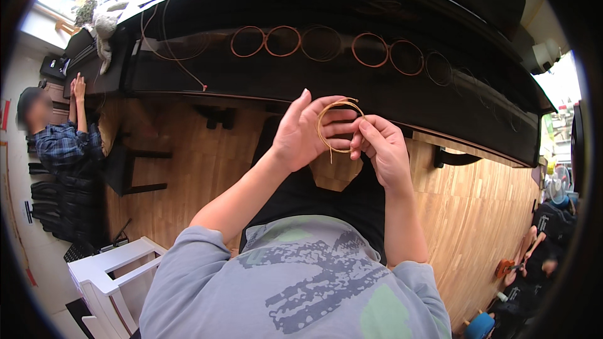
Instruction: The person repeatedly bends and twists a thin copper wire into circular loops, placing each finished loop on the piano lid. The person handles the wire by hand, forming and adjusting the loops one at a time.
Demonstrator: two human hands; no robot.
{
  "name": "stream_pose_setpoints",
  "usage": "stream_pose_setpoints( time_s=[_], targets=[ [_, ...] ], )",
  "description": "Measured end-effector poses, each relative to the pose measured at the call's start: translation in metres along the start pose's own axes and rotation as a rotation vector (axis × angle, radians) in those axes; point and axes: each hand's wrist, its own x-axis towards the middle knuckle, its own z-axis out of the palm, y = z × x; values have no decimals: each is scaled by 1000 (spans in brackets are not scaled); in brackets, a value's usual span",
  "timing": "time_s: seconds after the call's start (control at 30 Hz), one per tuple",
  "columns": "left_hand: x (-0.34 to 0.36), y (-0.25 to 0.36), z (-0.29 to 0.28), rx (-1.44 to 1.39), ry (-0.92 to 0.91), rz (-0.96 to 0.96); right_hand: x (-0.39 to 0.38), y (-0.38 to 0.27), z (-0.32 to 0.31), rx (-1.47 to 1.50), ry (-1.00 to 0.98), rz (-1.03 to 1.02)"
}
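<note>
A small coil of golden wire string (322, 140) hangs in front of my body, with a loose end sticking out at its top and another at its bottom. My right hand (382, 147) pinches the coil's right side between thumb and fingers. On the other side, my left hand (306, 127) has its palm turned up and its fingers stretched out and apart. Those fingers reach to the coil; whether they pass through it or only lie behind it, I cannot tell.
Ahead is a long glossy black surface (270, 78). On it lie copper-coloured string coils (282, 27), thinner dull coils (440, 54) and a loosely uncoiled string (178, 58). A seated person (63, 141) is at left, near a white frame (119, 270). More people sit at lower right.
</note>
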Motion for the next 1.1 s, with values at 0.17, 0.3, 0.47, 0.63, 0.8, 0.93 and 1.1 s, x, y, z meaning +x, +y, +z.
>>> stream_pose_setpoints(
  time_s=[0.17,0.3,0.47,0.63,0.8,0.93,1.1],
  targets=[
    [-2,-4,-5,-232,-202,-92,0,3,18,-507,153,-239],
    [-10,-8,-4,-282,-218,-114,3,0,23,-840,247,-415],
    [-17,1,-13,-310,-256,16,8,1,19,-720,210,-529],
    [-20,61,-30,192,37,380,3,2,9,-709,199,-455],
    [-7,126,-74,1199,594,739,2,8,8,-664,135,-442],
    [1,150,-98,1476,773,922,1,10,13,-650,113,-443],
    [3,171,-111,1784,840,884,0,13,8,-616,120,-404]
  ],
)
